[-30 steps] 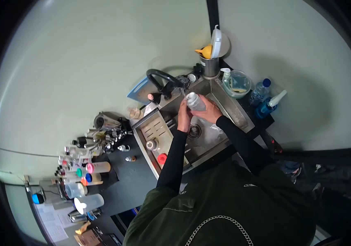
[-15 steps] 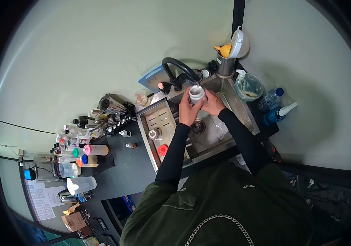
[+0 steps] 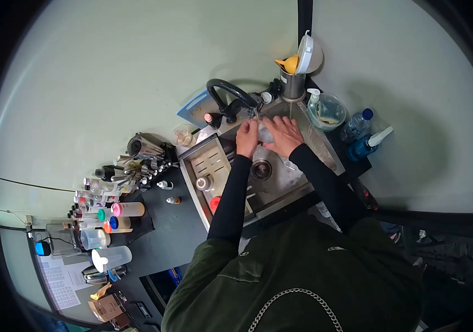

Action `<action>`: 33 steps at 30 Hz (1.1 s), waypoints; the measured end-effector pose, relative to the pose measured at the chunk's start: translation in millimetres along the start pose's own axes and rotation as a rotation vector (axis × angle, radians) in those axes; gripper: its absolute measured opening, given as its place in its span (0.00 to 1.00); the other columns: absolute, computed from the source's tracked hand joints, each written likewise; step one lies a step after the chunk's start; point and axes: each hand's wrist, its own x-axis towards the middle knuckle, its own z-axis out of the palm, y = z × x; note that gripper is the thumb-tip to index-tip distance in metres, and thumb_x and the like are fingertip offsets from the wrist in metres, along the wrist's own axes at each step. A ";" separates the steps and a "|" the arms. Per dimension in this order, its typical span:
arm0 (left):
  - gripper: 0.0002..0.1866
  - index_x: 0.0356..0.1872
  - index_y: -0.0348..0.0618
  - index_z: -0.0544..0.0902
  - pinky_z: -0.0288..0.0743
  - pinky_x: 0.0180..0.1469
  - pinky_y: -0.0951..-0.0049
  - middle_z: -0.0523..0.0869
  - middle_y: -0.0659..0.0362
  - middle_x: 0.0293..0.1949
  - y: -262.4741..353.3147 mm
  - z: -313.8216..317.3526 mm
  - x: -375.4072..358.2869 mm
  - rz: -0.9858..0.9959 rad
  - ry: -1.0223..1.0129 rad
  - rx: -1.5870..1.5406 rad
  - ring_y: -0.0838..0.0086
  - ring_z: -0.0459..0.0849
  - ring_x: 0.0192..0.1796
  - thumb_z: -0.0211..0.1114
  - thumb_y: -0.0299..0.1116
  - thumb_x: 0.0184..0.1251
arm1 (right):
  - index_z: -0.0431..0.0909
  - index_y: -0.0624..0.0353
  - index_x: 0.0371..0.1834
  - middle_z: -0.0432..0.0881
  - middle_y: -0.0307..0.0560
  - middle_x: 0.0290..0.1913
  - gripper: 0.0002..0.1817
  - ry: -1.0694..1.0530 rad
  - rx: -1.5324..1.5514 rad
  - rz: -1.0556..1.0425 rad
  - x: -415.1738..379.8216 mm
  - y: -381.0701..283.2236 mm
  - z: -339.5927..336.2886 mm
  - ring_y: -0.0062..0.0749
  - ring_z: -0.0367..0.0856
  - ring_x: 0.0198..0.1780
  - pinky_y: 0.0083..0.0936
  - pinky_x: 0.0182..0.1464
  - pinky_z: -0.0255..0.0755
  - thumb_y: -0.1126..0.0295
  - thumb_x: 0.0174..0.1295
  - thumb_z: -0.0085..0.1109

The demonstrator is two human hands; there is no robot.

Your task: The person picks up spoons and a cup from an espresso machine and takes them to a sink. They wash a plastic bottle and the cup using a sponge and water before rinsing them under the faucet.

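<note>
A whitish translucent bottle point(image 3: 264, 133) lies between my two hands under the black tap point(image 3: 233, 88), and its mouth no longer faces me. My right hand point(image 3: 285, 135) is wrapped over it from the right. My left hand point(image 3: 246, 138) is closed at its left side, the fingertips near the running water; my fingers hide much of the bottle. Both hands are above the steel sink point(image 3: 283, 185), close to the round drain point(image 3: 261, 170). On the slotted drain tray point(image 3: 208, 160) at the left stand another bottle point(image 3: 204, 183) and a red cap point(image 3: 214, 203).
Right of the sink are a clear tub point(image 3: 328, 112), a water bottle point(image 3: 356, 126) and a blue spray bottle point(image 3: 362, 146). A metal canister point(image 3: 292, 86) stands behind. Several utensils and bottles line the left counter, with a clear pitcher point(image 3: 112, 258) among them.
The bottle has been tipped from upright, so its open top has turned out of view. My right hand has moved up over it. The whole view has shifted slightly.
</note>
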 end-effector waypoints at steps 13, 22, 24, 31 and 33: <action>0.31 0.69 0.35 0.67 0.71 0.65 0.72 0.80 0.57 0.60 43.5 -12.1 -29.6 0.176 -0.364 -0.409 0.74 0.78 0.61 0.71 0.29 0.67 | 0.65 0.61 0.71 0.75 0.58 0.64 0.47 0.175 0.612 -0.090 5.4 21.5 18.3 0.50 0.75 0.66 0.38 0.67 0.69 0.58 0.48 0.78; 0.37 0.72 0.31 0.63 0.73 0.63 0.71 0.79 0.52 0.61 32.7 -7.0 -29.0 0.292 -0.323 -0.348 0.72 0.79 0.61 0.72 0.34 0.68 | 0.68 0.60 0.66 0.82 0.48 0.57 0.37 0.072 1.046 0.118 14.4 13.8 30.5 0.34 0.81 0.57 0.31 0.61 0.72 0.61 0.56 0.74; 0.36 0.70 0.33 0.66 0.74 0.61 0.70 0.81 0.51 0.60 34.6 -14.5 -32.9 0.182 -0.302 -0.309 0.70 0.81 0.58 0.73 0.36 0.66 | 0.70 0.59 0.64 0.82 0.52 0.56 0.38 -0.026 0.912 0.107 13.3 17.8 25.9 0.38 0.82 0.56 0.34 0.59 0.73 0.55 0.53 0.76; 0.24 0.59 0.36 0.77 0.82 0.43 0.71 0.86 0.52 0.48 58.7 -36.1 -41.0 0.511 -0.162 0.088 0.71 0.87 0.47 0.71 0.35 0.67 | 0.65 0.53 0.70 0.73 0.53 0.65 0.43 0.344 0.569 -0.108 0.6 11.2 17.5 0.50 0.71 0.67 0.48 0.71 0.61 0.69 0.48 0.76; 0.21 0.57 0.35 0.78 0.82 0.40 0.72 0.86 0.53 0.46 63.0 -38.3 -36.2 0.356 -0.206 0.081 0.71 0.87 0.42 0.70 0.35 0.67 | 0.65 0.50 0.70 0.72 0.50 0.65 0.43 0.377 0.389 -0.087 0.7 5.5 11.4 0.49 0.68 0.68 0.55 0.72 0.55 0.70 0.48 0.76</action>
